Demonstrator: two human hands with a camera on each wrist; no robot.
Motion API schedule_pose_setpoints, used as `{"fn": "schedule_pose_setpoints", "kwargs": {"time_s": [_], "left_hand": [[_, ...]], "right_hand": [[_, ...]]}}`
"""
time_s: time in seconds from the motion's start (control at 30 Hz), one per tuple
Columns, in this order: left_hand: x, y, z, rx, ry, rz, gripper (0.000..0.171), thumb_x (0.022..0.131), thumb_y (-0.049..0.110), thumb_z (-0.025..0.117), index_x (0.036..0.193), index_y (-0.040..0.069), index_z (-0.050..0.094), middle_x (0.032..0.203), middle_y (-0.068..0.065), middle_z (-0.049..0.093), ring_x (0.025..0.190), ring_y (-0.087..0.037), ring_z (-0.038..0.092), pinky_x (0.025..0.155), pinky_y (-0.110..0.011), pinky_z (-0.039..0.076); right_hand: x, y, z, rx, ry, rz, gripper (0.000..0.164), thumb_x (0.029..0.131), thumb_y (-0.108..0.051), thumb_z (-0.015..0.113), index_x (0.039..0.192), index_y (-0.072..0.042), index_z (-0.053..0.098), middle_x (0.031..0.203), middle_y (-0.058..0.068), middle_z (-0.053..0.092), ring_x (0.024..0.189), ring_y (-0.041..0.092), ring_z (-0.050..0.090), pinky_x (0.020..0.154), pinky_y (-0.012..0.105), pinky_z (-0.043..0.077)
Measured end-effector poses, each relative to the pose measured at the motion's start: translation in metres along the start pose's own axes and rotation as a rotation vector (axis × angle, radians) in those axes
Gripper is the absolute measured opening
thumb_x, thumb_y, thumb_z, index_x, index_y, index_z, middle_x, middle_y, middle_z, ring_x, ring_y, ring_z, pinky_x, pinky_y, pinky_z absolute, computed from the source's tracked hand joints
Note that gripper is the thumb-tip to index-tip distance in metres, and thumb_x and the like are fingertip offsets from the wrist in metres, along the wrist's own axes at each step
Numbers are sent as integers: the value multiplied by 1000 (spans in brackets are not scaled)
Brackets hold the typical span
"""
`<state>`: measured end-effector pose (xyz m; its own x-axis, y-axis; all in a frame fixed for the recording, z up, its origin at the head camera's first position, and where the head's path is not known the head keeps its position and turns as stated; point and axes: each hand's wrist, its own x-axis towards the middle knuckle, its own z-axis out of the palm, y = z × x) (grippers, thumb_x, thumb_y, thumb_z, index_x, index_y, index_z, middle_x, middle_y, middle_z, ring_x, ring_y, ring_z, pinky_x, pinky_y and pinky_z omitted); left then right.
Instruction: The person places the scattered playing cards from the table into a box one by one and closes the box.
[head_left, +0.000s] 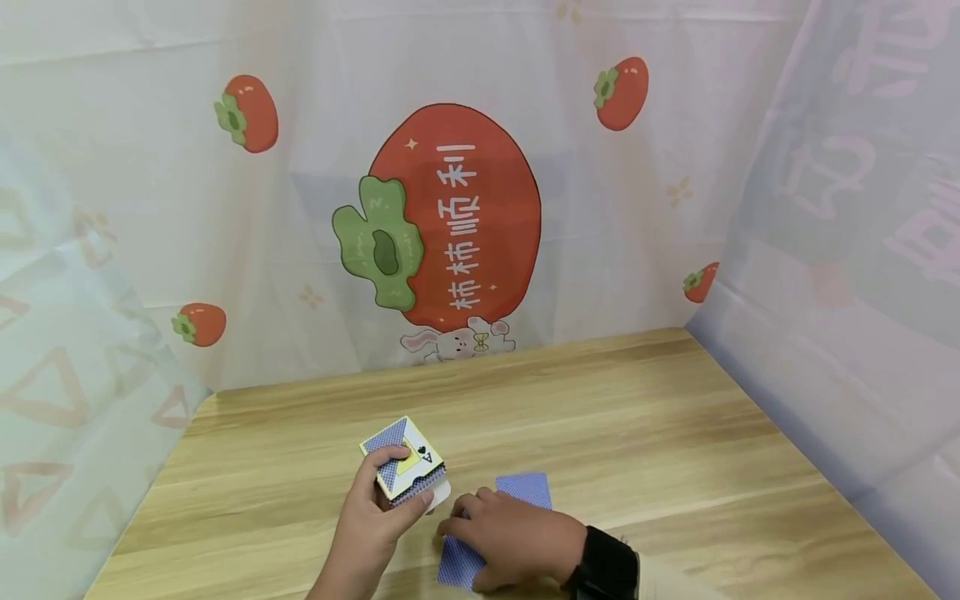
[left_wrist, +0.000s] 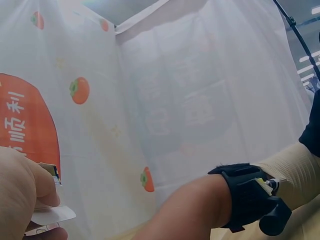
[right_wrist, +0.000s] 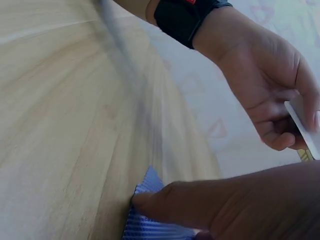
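My left hand (head_left: 367,521) grips a small playing-card box (head_left: 427,446) above the table, a finger across its blue-patterned face. An ace-of-spades mark shows on the box, and its white flap (left_wrist: 52,215) hangs open in the left wrist view. To the right, my right hand (head_left: 525,533) reaches over blue-backed playing cards (head_left: 459,567) on the tabletop, its fingers bent and its thumb at their near edge. Another blue card back (head_left: 528,487) shows beyond the knuckles. In the right wrist view the thumb lies against the blue cards (right_wrist: 155,227); my palm hides how many there are.
The wood-grain table (head_left: 637,417) reaches back to a white cloth backdrop (head_left: 315,100) printed with persimmons. Cloth also hangs along the left and right sides. A dark band (head_left: 607,562) is strapped round the right wrist.
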<state>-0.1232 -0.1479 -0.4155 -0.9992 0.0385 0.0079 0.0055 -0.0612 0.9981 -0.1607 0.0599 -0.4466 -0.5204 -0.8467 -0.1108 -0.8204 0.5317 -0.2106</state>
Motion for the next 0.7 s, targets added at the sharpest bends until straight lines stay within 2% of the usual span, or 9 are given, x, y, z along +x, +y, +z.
{"fn": "schedule_pose_setpoints", "kwargs": {"time_s": [0.2, 0.33, 0.7], "left_hand": [[0, 0, 1, 4, 12, 11, 60, 87, -6, 72, 137, 8, 41, 139, -29, 42, 115, -31, 58, 82, -29, 58], [1, 1, 1, 20, 14, 12, 59, 87, -5, 72, 136, 8, 42, 138, -28, 43, 115, -31, 59, 83, -27, 57], [1, 0, 1, 11, 15, 18, 60, 86, -7, 72, 136, 7, 42, 136, -30, 43, 113, -29, 59, 81, -28, 58]], "right_hand": [[2, -4, -2, -2, -34, 136, 69, 78, -49, 86, 136, -28, 57, 112, -8, 54, 93, 5, 43, 86, 22, 46], [4, -4, -4, 29, -64, 219, 75, 74, -51, 88, 138, -28, 57, 103, -9, 49, 91, 6, 41, 85, 25, 44], [5, -2, -4, 107, -67, 293, 83, 67, -50, 93, 138, -31, 55, 105, -8, 42, 95, 8, 39, 85, 25, 42]]}}
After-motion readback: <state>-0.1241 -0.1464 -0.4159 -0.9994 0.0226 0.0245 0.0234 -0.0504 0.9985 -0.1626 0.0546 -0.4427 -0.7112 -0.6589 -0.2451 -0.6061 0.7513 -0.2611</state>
